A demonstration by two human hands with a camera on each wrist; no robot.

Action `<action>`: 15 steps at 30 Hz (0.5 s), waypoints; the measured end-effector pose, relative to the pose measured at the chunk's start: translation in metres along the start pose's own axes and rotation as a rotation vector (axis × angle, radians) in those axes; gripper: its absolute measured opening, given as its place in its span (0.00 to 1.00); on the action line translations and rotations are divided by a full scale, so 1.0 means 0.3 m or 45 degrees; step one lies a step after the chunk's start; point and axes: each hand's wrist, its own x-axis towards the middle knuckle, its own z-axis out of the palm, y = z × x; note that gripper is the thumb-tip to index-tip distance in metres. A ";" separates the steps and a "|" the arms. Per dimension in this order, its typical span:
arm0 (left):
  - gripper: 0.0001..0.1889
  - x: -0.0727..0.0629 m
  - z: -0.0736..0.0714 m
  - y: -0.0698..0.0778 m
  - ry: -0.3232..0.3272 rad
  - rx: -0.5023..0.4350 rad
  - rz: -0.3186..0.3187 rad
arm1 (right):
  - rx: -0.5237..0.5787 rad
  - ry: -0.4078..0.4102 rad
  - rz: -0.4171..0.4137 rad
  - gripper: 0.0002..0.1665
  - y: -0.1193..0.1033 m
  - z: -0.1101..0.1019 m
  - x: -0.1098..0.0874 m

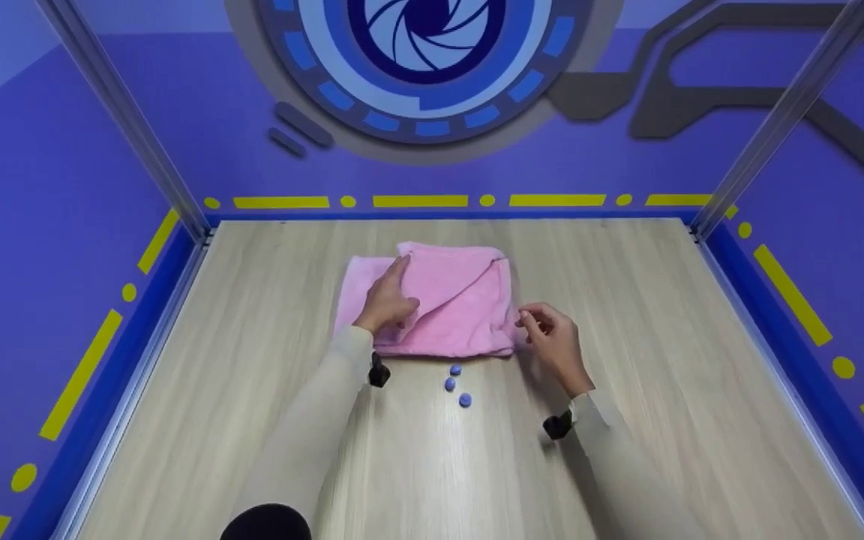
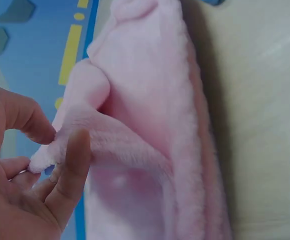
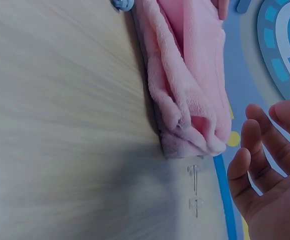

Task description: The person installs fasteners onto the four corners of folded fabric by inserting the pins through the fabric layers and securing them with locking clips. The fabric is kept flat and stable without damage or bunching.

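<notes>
A folded pink plush cloth [image 1: 462,300] lies on the table, its top layer turned back along a diagonal. My left hand [image 1: 387,300] is over its left part. In the left wrist view, the left fingers [image 2: 77,160] pinch a raised flap of the cloth [image 2: 140,75]. Beside the cloth's right edge is my right hand [image 1: 552,341], its fingers loosely bent. The right wrist view shows these fingers [image 3: 255,145] apart from the cloth [image 3: 205,65], with nothing between them. Three small blue rounded pieces [image 1: 465,400] lie just in front of the cloth.
Two small clear pin-like pieces [image 3: 195,204] appear near the cloth's end in the right wrist view. The wooden table [image 1: 649,337] is bounded by blue panels [image 1: 49,262] with yellow marks and metal corner posts [image 1: 792,97].
</notes>
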 end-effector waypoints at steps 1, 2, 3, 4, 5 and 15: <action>0.50 0.002 0.000 -0.010 -0.006 -0.002 -0.013 | 0.004 0.004 0.001 0.10 0.003 -0.002 0.000; 0.51 0.004 0.000 -0.019 -0.017 -0.012 -0.027 | 0.008 0.008 0.002 0.10 0.006 -0.004 -0.001; 0.51 0.006 0.001 -0.027 -0.024 -0.021 -0.036 | 0.013 0.011 0.003 0.10 0.008 -0.006 -0.001; 0.52 0.007 0.001 -0.037 -0.028 -0.025 -0.041 | 0.018 0.014 0.004 0.10 0.009 -0.005 -0.001; 0.52 0.009 0.001 -0.048 -0.032 -0.031 -0.041 | 0.024 0.015 0.003 0.10 0.011 -0.005 -0.001; 0.34 0.009 0.046 -0.155 0.222 -0.042 0.225 | -0.029 -0.002 0.033 0.11 0.030 -0.007 -0.012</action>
